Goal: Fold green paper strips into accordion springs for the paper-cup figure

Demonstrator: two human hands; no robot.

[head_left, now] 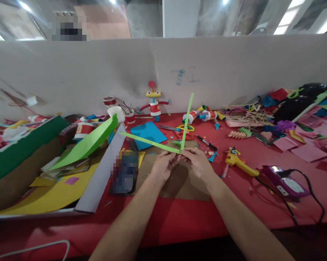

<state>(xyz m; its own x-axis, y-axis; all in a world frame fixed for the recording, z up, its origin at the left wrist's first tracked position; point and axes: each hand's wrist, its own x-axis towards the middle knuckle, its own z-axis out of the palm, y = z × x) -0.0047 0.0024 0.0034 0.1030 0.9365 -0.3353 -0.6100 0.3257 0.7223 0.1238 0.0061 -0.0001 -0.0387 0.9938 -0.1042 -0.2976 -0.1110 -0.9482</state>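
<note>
Two light-green paper strips meet at a corner between my hands, one reaching out to the left and the other standing up. My left hand pinches the strips near that corner. From the other side, my right hand has its fingers closed on them at the same place. Beneath my hands lies a brown cardboard sheet. Just beyond the fingers is a small folded green paper spring. How the strip ends are joined is hidden by my fingertips.
A paper-cup robot figure stands at the back wall. Yellow-handled scissors, blue paper and a pen lie ahead. To the right are a yellow glue gun and a purple power socket; left, a box of paper.
</note>
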